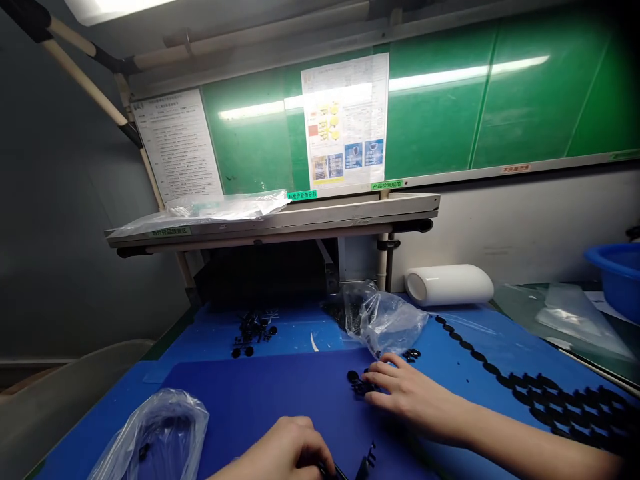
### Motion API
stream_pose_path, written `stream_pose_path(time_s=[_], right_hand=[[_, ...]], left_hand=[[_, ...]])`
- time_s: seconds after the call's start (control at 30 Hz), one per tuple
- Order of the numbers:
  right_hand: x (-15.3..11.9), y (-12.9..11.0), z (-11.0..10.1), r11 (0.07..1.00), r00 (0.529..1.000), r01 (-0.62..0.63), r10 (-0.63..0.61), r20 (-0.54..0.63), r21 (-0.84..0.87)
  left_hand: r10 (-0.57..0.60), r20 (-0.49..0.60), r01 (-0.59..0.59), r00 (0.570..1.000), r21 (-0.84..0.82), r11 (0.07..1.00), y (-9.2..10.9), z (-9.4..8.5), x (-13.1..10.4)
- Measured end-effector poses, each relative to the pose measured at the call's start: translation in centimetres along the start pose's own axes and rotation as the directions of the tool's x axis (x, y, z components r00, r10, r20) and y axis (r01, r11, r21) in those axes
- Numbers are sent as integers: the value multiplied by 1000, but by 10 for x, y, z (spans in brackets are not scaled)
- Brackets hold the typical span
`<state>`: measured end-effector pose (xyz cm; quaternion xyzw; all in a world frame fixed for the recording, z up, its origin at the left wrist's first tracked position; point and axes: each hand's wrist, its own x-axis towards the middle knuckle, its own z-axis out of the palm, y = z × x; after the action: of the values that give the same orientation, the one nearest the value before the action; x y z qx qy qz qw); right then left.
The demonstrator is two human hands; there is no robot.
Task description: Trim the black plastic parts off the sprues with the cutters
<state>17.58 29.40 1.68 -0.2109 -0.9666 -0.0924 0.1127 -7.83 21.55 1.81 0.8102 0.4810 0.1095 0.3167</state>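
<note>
My left hand is at the bottom edge of the view, its fingers curled over a dark part that is mostly hidden and cut off by the frame. Just right of it a black plastic piece with small prongs sticks up. My right hand reaches over the dark blue mat, thumb and fingers apart. Its fingertips touch a few small black plastic parts, one with a round disc end. Part of that little group is hidden under the fingers.
Loose black parts lie at the back left. A clear bag holds black pieces behind my right hand. Rows of black discs cover the right side. Further items are an open plastic bag, a white roll, a blue basin and a low shelf.
</note>
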Motion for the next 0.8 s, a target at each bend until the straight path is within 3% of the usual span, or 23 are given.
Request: stream_pose_path(time_s=[0.13, 0.23, 0.43, 0.63, 0.8], right_hand=[[-9, -25, -28, 991, 993, -113, 112, 32, 66], [-6, -48, -36, 985, 994, -96, 86, 70, 145], [-4, -71, -23, 990, 1000, -27, 29, -6, 139], [-37, -75, -22, 999, 986, -44, 48, -162, 30], [-81, -75, 8, 997, 971, -72, 72, -228, 6]], left_hand=[[37, 12, -38, 999, 162, 986, 11, 7, -10], [67, 7, -66, 998, 271, 960, 20, 9, -14], [109, -24, -85, 994, 465, 881, 28, 8, -20], [58, -89, 5, 994, 587, 810, 32, 26, -12], [79, 71, -106, 994, 605, 789, 33, 53, -1]])
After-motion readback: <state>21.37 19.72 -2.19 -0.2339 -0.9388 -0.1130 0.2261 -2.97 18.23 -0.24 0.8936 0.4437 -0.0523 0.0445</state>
